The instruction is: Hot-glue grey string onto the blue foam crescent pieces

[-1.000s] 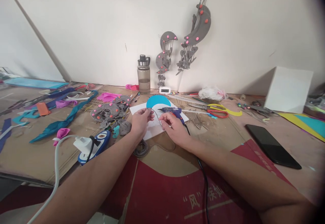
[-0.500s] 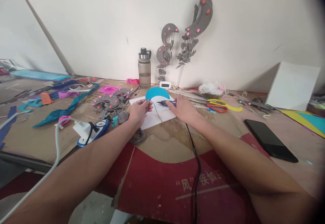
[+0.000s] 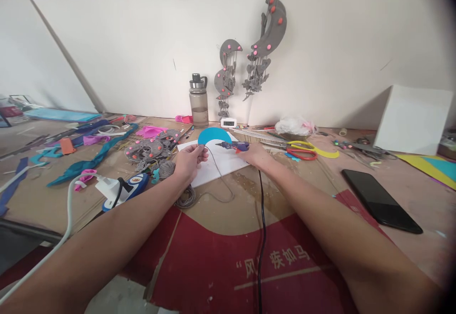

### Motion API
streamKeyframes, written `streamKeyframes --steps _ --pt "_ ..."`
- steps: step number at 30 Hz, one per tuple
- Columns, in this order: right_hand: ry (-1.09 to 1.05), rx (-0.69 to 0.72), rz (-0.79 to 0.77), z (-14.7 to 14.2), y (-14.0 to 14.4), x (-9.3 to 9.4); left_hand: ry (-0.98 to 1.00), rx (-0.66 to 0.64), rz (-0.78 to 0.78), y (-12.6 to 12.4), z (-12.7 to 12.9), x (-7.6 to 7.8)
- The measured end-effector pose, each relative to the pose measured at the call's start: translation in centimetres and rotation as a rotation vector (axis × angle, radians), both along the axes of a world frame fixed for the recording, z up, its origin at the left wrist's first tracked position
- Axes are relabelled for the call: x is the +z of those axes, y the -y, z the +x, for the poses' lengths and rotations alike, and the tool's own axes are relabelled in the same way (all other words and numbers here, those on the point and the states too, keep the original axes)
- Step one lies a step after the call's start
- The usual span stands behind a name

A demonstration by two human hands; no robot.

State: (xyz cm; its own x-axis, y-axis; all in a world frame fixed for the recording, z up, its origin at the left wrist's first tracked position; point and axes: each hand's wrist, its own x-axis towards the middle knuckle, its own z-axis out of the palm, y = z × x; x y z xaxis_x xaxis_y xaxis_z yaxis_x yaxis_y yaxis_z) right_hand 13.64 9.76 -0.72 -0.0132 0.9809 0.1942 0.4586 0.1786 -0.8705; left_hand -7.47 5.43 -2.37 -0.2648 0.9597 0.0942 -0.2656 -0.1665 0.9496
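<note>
Two hands are working at the white sheet (image 3: 221, 164) on the cardboard-covered tabletop (image 3: 309, 185). The left hand (image 3: 187, 161) is pinching a thin grey string (image 3: 217, 171) at the sheet's near-left edge, just below a smooth blue foam crescent (image 3: 213, 136). The right hand (image 3: 257, 154), grip closed, is holding the blue glue gun (image 3: 233, 146) over the sheet, nozzle aimed at the crescent. Gluing seems under way; next calls for a steady dab at the string's end.
</note>
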Motion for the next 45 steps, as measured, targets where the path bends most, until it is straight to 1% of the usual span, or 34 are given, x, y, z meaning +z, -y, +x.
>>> streamKeyframes --steps 3,5,7,8,9,11,13,15,17,18,21,23,30,36,45 --pt "-0.116 -0.187 -0.122 -0.5 0.3 0.7 0.005 0.006 -0.021 0.1 0.0 0.1" --pt "-0.172 -0.216 -0.105 -0.9 0.4 1.0 -0.001 0.009 -0.046 0.2 0.1 0.2" --pt "-0.267 -0.254 -0.043 -1.2 0.5 1.4 -0.014 0.000 -0.082 0.0 0.1 0.3" --pt "-0.320 -0.258 0.014 -1.3 0.6 1.6 -0.022 -0.009 -0.099 -0.1 0.1 0.3" --pt "-0.364 -0.242 0.082 -1.3 0.8 1.9 -0.027 -0.020 -0.113 -0.3 0.2 0.3" --pt "-0.398 -0.133 0.215 -1.5 1.8 2.6 -0.016 -0.031 -0.102 -0.8 0.3 0.3" --pt "-0.337 0.031 0.234 -1.8 3.2 3.2 0.007 -0.043 -0.064 -1.2 0.4 0.4" --pt "-0.323 0.163 0.273 -2.3 4.8 3.3 0.019 -0.048 -0.036 -1.3 0.6 0.5" --pt "-0.311 0.277 0.272 -2.8 6.0 2.6 0.015 -0.027 -0.034 -1.3 0.7 0.5" --pt "-0.274 0.290 0.265 -2.9 6.3 2.1 0.012 -0.028 -0.031 -1.2 0.8 0.5" --pt "-0.131 0.289 0.256 -2.9 6.8 0.6 -0.013 -0.034 -0.044 -1.1 0.9 0.5" --pt "-0.045 0.277 0.263 -2.7 6.9 0.2 -0.032 -0.039 -0.052 -1.1 0.9 0.4" --pt "0.219 0.208 0.254 -2.6 7.0 0.7 -0.085 -0.048 -0.046 -1.5 0.7 -0.1" --pt "0.273 0.182 0.270 -2.3 6.7 0.3 -0.144 -0.010 -0.068 -1.0 0.8 0.0" --pt "0.293 0.176 0.313 -2.2 6.7 0.0 -0.202 -0.013 -0.053 -0.7 0.9 0.3"
